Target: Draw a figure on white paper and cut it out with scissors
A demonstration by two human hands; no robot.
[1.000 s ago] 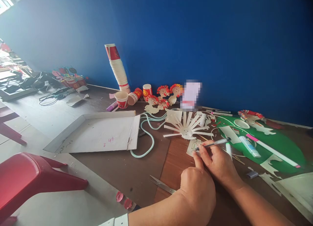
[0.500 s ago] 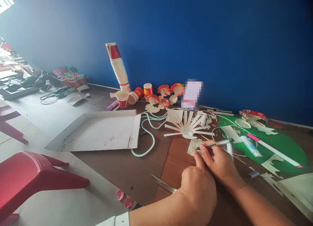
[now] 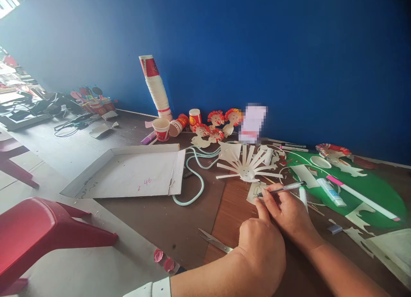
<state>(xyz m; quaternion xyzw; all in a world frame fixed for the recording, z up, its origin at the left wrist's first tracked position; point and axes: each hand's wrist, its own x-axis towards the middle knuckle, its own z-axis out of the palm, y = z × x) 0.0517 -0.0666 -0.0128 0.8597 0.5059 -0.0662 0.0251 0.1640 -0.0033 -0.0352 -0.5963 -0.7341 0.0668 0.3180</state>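
My right hand (image 3: 289, 211) is closed around a pen (image 3: 284, 188). The pen's tip rests on a small piece of paper (image 3: 253, 194) that bears a few drawn lines. Beside it, my left hand (image 3: 261, 247) has its index finger stretched to the paper's lower edge, the other fingers curled under and partly hidden. Just beyond the paper lies a white paper-cup cutout (image 3: 246, 172), with strips fanned out and a face drawn on it. Scissors (image 3: 214, 240) lie left of my left hand, their handles hidden.
A white cardboard tray (image 3: 128, 170) and a pale cable (image 3: 202, 183) lie to the left. A tall stack of paper cups (image 3: 156, 91) leans near the blue wall. At right are a glue stick (image 3: 330, 192), a pink-capped marker (image 3: 362, 198) and paper scraps. A red stool (image 3: 28, 224) stands lower left.
The pen tip has shifted very slightly over the paper, and the whole view has moved a little. Both hands keep nearly the same pose.
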